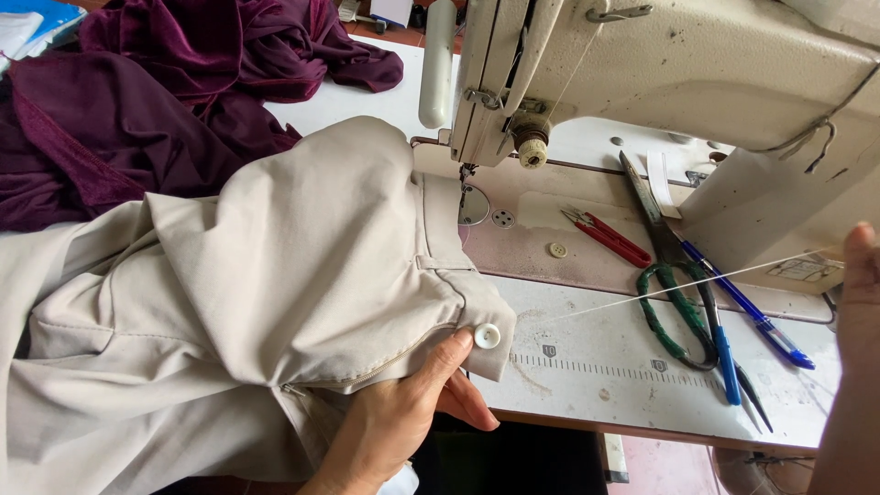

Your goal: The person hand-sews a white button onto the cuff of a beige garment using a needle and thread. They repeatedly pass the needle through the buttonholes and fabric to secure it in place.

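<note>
Lowest in the frame, the left hand (403, 417) comes up from the bottom centre and grips the waistband corner of a pair of beige trousers (229, 293), thumb on top just beside a white button (487, 335) and the other fingers curled under the cloth. The trousers are pale, smooth and lightly creased; they fill the left and centre of the frame, bunched in soft folds, with a belt loop on the waistband and a zip line running along the lower edge near the thumb. The waistband stretches from the hand up to the needle area of a cream sewing machine (642, 64) in the upper right.

A thin white thread (697, 280) runs taut from the button rightward to the right hand (862, 275), seen only at the right edge of the frame; its fingers are raised near the thread, but whether they pinch it cannot be told.

On the worn white table (587, 385), right of centre, lie green-handled scissors (678, 302), red thread snips (610, 236) and two blue pens (747, 312), close together. A loose pale button (556, 249) rests on the machine bed. Dark purple velvet fabric (165, 92) is heaped across the upper left, behind the trousers.
</note>
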